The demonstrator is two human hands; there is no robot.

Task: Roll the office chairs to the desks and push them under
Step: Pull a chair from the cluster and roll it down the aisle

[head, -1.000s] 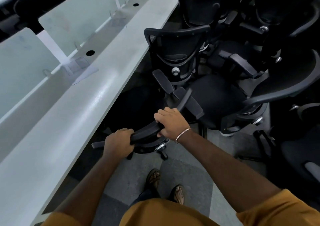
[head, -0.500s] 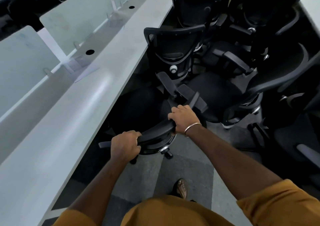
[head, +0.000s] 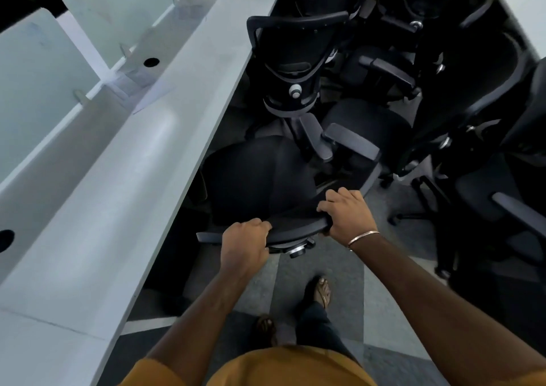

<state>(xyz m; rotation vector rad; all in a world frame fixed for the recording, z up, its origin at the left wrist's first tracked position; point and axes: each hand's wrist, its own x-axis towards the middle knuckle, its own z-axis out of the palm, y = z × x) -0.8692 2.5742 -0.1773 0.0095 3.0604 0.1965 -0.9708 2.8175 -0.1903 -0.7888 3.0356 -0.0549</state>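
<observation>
Black mesh forms the back of the office chair (head: 298, 223) that the person holds by its top edge, just beside the long pale desk (head: 124, 184). The left hand (head: 243, 245) curls its fingers over the nearer end of that edge, and the right hand (head: 345, 212), with a thin bangle (head: 362, 237) at the wrist, wraps the farther end. The chair's seat (head: 257, 175) lies partly under the desk's edge. Farther along the desk a second chair (head: 291, 57) stands with its back upright, close against the desk. More dark chairs (head: 461, 96) crowd away from the desk. Grey carpet (head: 319, 273) lies below the held chair, with a sandalled foot (head: 320, 291) on it.
</observation>
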